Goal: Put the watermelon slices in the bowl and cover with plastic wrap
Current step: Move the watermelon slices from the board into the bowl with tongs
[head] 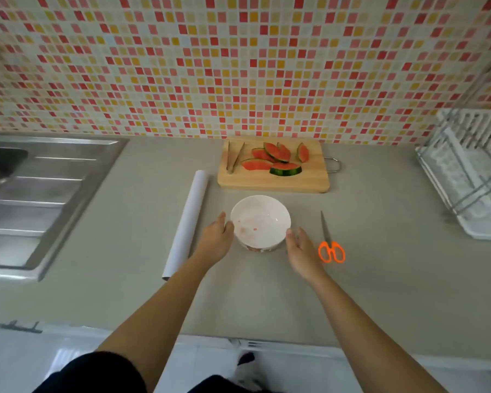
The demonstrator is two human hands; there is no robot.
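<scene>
Progress: nothing transferred yet. The bowl [267,212] holds no fruit, only faint pink smears and a few red specks on its inner wall. All watermelon slices [275,160] lie on the cutting board [272,185], just behind the bowl. No wrap drawn off the plastic wrap roll [186,222], which lies closed to the bowl's left.

Left to do, by my judgement: move every slice into the bowl, pull and cut a sheet, seal the rim.

Grips: left grip [214,241] rests against the bowl's left wall, fingers relaxed and spread, not wrapped round. Right grip [302,251] sits at the bowl's right wall, fingers straight, tip at or just touching the rim; contact uncertain. Neither holds anything.

Slices: five or so thin wedges, red flesh, dark green rind, overlapping in a loose heap; exact count unclear. The front slice stands rind toward the bowl.

Other items: tongs [234,158] on the board, behind and slightly left of the bowl; orange-handled scissors [330,245] on the counter [253,293], right of the bowl.
</scene>
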